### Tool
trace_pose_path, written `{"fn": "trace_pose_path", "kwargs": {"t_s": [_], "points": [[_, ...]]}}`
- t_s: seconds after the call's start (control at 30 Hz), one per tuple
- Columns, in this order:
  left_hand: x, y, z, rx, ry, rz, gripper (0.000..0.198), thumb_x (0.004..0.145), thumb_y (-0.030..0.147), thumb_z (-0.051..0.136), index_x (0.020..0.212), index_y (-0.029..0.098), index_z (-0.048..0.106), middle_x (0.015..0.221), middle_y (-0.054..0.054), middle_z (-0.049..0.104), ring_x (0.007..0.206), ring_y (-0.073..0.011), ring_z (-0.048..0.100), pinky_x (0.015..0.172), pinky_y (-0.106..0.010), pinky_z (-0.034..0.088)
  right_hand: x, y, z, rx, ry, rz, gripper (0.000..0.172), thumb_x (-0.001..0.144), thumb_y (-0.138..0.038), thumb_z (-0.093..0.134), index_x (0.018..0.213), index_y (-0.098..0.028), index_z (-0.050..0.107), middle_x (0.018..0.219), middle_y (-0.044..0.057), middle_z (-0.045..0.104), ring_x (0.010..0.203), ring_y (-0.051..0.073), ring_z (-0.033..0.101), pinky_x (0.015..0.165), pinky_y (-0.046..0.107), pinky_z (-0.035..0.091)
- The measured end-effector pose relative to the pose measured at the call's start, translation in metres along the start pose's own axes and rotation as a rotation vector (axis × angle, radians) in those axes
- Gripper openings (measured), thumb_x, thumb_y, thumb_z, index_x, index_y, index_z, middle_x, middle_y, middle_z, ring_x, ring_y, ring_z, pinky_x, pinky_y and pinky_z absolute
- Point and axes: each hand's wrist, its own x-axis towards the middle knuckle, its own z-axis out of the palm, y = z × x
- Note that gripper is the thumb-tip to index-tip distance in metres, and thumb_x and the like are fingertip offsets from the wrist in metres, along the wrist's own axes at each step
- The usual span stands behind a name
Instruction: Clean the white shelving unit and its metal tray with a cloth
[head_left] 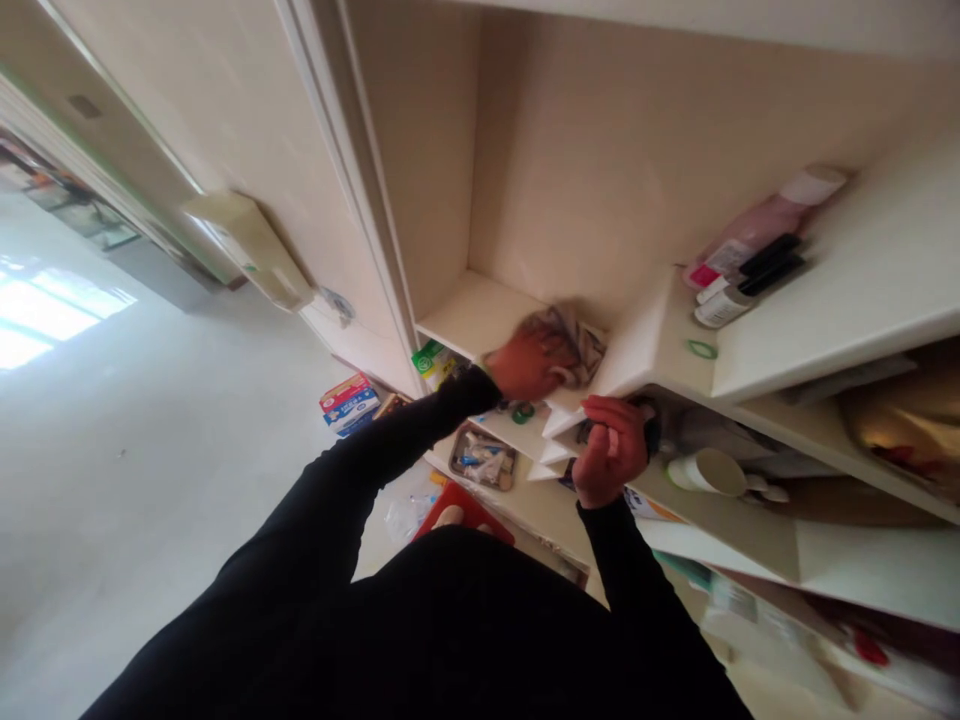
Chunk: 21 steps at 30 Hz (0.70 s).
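1. Step, prob.: wiping shelf (480,305) w/ cloth (586,345).
2. L hand (529,362) on cloth; blurred, can't tell if clamped or flat. Cloth lies on shelf.
3. R hand (611,448) fingers curled nr shelf edge; can't tell if gripping anything.
4. Next move prob. needs even pressure, cloth kept bunched.
5. Containers: tray (480,483) w/ tubes, small bits; white cup (709,472), contents n/v; pink bottle (754,230), capped.

White shelving (480,305) now, and look: a bunched cloth (589,345) rests toward three o'clock. At two, a pink bottle (754,235) and a dark-capped bottle (721,308); at three, a green ring (701,349). Four, a white cup (686,472). Six, the low ledge (536,506) carries a filled tray (507,484).
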Motion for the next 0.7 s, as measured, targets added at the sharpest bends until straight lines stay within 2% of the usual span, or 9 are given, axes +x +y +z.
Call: {"fn": "trace_pose_path", "kwargs": {"t_s": [0.1, 0.2, 0.27, 0.33, 0.43, 0.5, 0.6, 0.7], "points": [[-0.018, 0.024, 0.004, -0.079, 0.019, 0.153, 0.048, 0.107, 0.030, 0.059, 0.151, 0.020, 0.077, 0.161, -0.016, 0.072, 0.159, -0.0348, 0.059, 0.137, -0.057, 0.044, 0.002, -0.001, 0.000, 0.038, 0.023, 0.018, 0.023, 0.111, -0.022, 0.055, 0.104, -0.023, 0.077, 0.098, 0.008, 0.082, 0.090, 0.025, 0.080, 0.084, 0.044, 0.066], [-0.020, 0.026, 0.002, -0.120, 0.000, 0.224, 0.045, 0.109, 0.027, 0.054, 0.146, 0.020, 0.079, 0.152, -0.015, 0.078, 0.151, -0.0320, 0.065, 0.133, -0.053, 0.048, 0.003, 0.002, -0.004, 0.075, 0.002, 0.022, 0.024, 0.112, -0.024, 0.055, 0.099, -0.022, 0.075, 0.092, 0.006, 0.081, 0.087, 0.024, 0.079, 0.081, 0.043, 0.064], [0.000, 0.017, 0.000, -0.105, -0.048, 0.248, 0.042, 0.109, 0.025, 0.051, 0.138, 0.015, 0.081, 0.145, -0.018, 0.080, 0.142, -0.0322, 0.069, 0.129, -0.050, 0.051, 0.004, 0.006, -0.005, 0.130, 0.005, 0.032, 0.027, 0.112, -0.025, 0.054, 0.093, -0.023, 0.072, 0.086, 0.004, 0.078, 0.084, 0.023, 0.078, 0.079, 0.041, 0.062], [0.032, 0.006, 0.002, -0.071, -0.095, 0.236, 0.041, 0.109, 0.023, 0.051, 0.132, 0.010, 0.082, 0.142, -0.020, 0.080, 0.136, -0.0328, 0.070, 0.126, -0.049, 0.051, 0.005, 0.009, -0.006, 0.164, 0.011, 0.050, 0.030, 0.113, -0.027, 0.053, 0.087, -0.023, 0.068, 0.081, 0.002, 0.075, 0.079, 0.021, 0.075, 0.076, 0.040, 0.060], [0.078, -0.002, 0.009, -0.018, -0.101, 0.112, 0.041, 0.109, 0.023, 0.051, 0.133, 0.010, 0.082, 0.146, -0.020, 0.079, 0.135, -0.0334, 0.069, 0.121, -0.048, 0.052, 0.007, 0.009, -0.006, 0.133, 0.002, 0.064, 0.032, 0.113, -0.030, 0.054, 0.084, -0.024, 0.064, 0.077, 0.002, 0.072, 0.074, 0.022, 0.073, 0.074, 0.040, 0.059], [0.091, -0.001, 0.014, 0.011, -0.056, 0.025, 0.041, 0.109, 0.025, 0.052, 0.134, 0.016, 0.083, 0.151, -0.016, 0.077, 0.137, -0.0344, 0.066, 0.113, -0.049, 0.053, 0.008, 0.007, -0.005, 0.107, 0.005, 0.059, 0.031, 0.113, -0.030, 0.055, 0.084, -0.025, 0.064, 0.077, 0.002, 0.072, 0.075, 0.021, 0.072, 0.075, 0.040, 0.059], [0.075, 0.011, 0.013, 0.044, -0.010, -0.053, 0.040, 0.108, 0.029, 0.054, 0.133, 0.024, 0.085, 0.161, -0.014, 0.071, 0.142, -0.0371, 0.060, 0.102, -0.049, 0.052, 0.007, 0.001, -0.005, 0.108, 0.019, 0.071, 0.028, 0.113, -0.029, 0.056, 0.088, -0.024, 0.066, 0.082, 0.002, 0.073, 0.080, 0.021, 0.074, 0.079, 0.040, 0.059], [0.040, 0.026, 0.004, 0.033, -0.080, -0.034, 0.038, 0.108, 0.034, 0.057, 0.131, 0.028, 0.086, 0.163, -0.011, 0.069, 0.141, -0.0352, 0.061, 0.095, -0.045, 0.053, 0.005, -0.004, -0.007, 0.127, -0.001, 0.095, 0.026, 0.114, -0.030, 0.055, 0.094, -0.022, 0.071, 0.089, 0.003, 0.075, 0.087, 0.023, 0.076, 0.084, 0.043, 0.061]]}}
